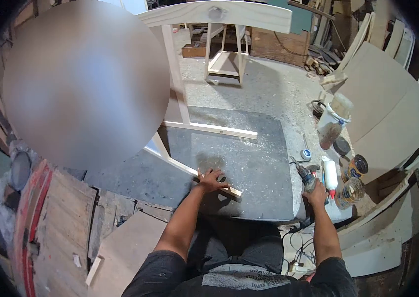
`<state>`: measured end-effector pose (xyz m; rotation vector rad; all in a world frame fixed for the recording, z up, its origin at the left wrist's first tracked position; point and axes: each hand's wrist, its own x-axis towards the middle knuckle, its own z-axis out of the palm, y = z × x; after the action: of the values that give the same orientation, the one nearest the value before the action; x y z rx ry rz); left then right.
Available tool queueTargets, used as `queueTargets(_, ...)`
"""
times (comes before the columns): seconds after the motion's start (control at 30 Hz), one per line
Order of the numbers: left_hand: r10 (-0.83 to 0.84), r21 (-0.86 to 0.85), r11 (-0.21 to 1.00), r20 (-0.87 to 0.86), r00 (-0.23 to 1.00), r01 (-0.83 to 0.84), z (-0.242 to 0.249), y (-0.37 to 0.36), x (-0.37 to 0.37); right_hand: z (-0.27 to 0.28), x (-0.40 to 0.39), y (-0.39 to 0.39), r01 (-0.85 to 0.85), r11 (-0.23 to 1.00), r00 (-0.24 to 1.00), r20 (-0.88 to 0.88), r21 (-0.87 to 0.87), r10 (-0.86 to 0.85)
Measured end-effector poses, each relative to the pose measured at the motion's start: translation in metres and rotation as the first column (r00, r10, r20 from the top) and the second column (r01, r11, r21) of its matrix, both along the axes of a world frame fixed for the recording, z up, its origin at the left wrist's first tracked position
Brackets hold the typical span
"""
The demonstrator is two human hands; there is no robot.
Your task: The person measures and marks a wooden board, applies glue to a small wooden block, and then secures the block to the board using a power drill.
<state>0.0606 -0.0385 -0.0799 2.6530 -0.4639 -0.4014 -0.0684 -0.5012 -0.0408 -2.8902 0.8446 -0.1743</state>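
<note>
My left hand (213, 181) rests on the near wooden leg (182, 166) of a pale wooden frame, its fingers bent around the bar close to its end. My right hand (316, 193) is closed on a power drill (305, 174) at the right side of the work surface. The drill lies with its bit toward the back. Pale upright and cross pieces of the frame (177, 79) stand on the dark mat (249, 163). A second wooden bar (219, 130) runs across the mat farther back.
Right of the drill are a white glue bottle (330, 173), a tape measure (306, 154), open cans (357, 167) and a white bucket (329, 119). A blurred round patch hides the upper left. Boards lean at the right; cables hang below the right edge.
</note>
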Motion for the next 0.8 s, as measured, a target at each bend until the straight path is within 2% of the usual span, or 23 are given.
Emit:
queueTargets(0.2, 0.008, -0.036, 0.999, -0.004, 1.0, -0.008, 0.009, 0.0, -0.005, 0.002, -0.007, 0.0, -0.016, 1.0, 1.0, 0.024, 0.017, 0.016)
queueTargets(0.37, 0.002, -0.011, 1.0, 0.005, 1.0, -0.002, 0.004, 0.0, -0.003, -0.006, -0.034, 0.003, -0.045, 0.999, 0.951, 0.306, -0.023, 0.05)
queueTargets(0.4, 0.007, -0.011, 1.0, 0.004, 1.0, -0.007, 0.005, 0.0, -0.002, -0.008, -0.048, 0.007, -0.03, 0.999, 0.95, 0.31, -0.021, 0.035)
queueTargets(0.47, -0.012, -0.003, 1.0, 0.016, 1.0, 0.012, 0.008, 0.0, -0.002, -0.011, -0.086, 0.017, -0.099, 0.993, 0.882, 0.457, -0.058, 0.115)
queueTargets(0.5, -0.02, 0.006, 1.0, 0.021, 1.0, 0.02, 0.007, 0.0, -0.002, 0.007, -0.112, 0.034, -0.088, 0.995, 0.903, 0.425, 0.043, 0.061)
queueTargets(0.53, -0.071, 0.02, 0.997, 0.022, 0.997, 0.071, -0.002, 0.004, 0.0, 0.001, -0.137, 0.038, -0.096, 0.994, 0.875, 0.48, 0.054, 0.059)
queueTargets(0.57, -0.102, -0.051, 0.993, 0.041, 0.994, 0.104, -0.02, 0.012, 0.009, -0.004, -0.164, 0.044, -0.076, 0.995, 0.872, 0.489, 0.062, 0.037)
queueTargets(0.63, -0.116, -0.135, 0.984, 0.03, 0.993, 0.119, -0.002, 0.005, 0.012, -0.013, -0.21, 0.048, -0.058, 0.996, 0.844, 0.536, 0.075, 0.009)
queueTargets(0.67, -0.104, -0.134, 0.986, -0.015, 0.994, 0.101, 0.027, 0.001, -0.006, -0.01, -0.228, 0.055, -0.001, 0.991, 0.845, 0.53, 0.133, -0.07)
queueTargets(0.7, -0.075, -0.084, 0.994, 0.007, 0.997, 0.075, 0.033, -0.002, -0.009, -0.014, -0.241, 0.055, -0.006, 0.988, 0.836, 0.542, 0.155, -0.08)
queueTargets(0.73, -0.151, -0.238, 0.958, 0.048, 0.987, 0.158, -0.012, 0.011, 0.024, -0.023, -0.255, 0.057, 0.002, 0.983, 0.827, 0.553, 0.184, -0.105)
queueTargets(0.77, -0.183, -0.31, 0.935, 0.003, 0.983, 0.175, -0.013, 0.016, 0.021, -0.031, -0.264, 0.061, -0.01, 0.976, 0.823, 0.556, 0.219, -0.117)
queueTargets(0.8, -0.325, -0.247, 0.911, 0.057, 0.944, 0.329, -0.031, 0.028, 0.035, -0.034, -0.268, 0.065, -0.016, 0.969, 0.816, 0.563, 0.248, -0.13)
